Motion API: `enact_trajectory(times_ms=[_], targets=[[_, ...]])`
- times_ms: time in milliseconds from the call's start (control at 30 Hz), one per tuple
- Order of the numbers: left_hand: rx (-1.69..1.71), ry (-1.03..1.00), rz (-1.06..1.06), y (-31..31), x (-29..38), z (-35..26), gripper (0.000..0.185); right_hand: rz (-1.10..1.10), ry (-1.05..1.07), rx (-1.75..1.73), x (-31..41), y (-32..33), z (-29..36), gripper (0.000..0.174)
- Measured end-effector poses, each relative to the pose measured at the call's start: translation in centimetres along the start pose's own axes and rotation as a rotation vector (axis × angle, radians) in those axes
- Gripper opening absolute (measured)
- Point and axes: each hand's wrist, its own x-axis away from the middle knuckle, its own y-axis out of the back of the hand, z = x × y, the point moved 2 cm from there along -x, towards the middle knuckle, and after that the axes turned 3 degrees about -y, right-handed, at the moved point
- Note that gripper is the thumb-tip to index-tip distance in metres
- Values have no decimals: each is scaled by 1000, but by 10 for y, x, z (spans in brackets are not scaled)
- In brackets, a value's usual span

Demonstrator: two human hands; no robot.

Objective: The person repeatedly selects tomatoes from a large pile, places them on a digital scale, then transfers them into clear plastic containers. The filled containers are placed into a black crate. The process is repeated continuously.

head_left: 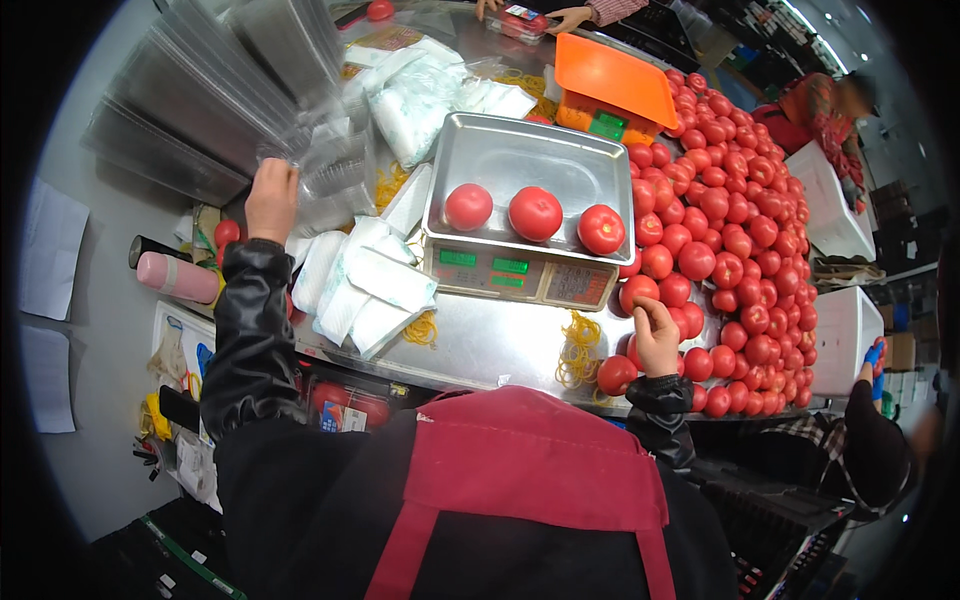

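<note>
My left hand point(271, 201) is closed at the edge of a clear plastic container point(330, 176), beside tall nested stacks of clear plastic containers point(202, 90). Some of that plastic is blurred. My right hand point(657, 341) has its fingers curled at a red tomato point(639, 291) by the near-left side of a large tomato pile point(739, 225); whether it grips the tomato is unclear. Three tomatoes lie in a row on the steel tray point(529, 139) of a digital scale point(517, 277) with lit green displays.
White absorbent pads point(382, 289) and yellow rubber bands point(579, 349) lie on the steel table point(480, 345). An orange scale point(615, 79) stands behind the tray. Across the table another person's hands point(570, 18) hold a packed container. A pink bottle point(176, 277) lies at left.
</note>
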Motion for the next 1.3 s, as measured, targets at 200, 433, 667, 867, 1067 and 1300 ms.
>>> enact_trajectory(times_ms=[200, 433, 667, 867, 1067, 1300], targets=[[324, -189, -83, 17, 68, -138, 31, -39, 427, 266, -43, -38, 50, 41], [665, -326, 1022, -10, 166, -293, 34, 19, 270, 437, -120, -72, 46, 54], [849, -107, 438, -19, 148, -236, 25, -663, -19, 246, -68, 71, -58, 65], [212, 130, 492, -45, 137, -128, 27, -614, -349, 710, -48, 143, -140, 34], [265, 112, 461, -64, 169, -114, 12, -673, 175, 919, -103, 172, -106, 20], [135, 16, 515, -69, 166, -117, 4, -226, -373, 1523, -169, 154, -113, 31]])
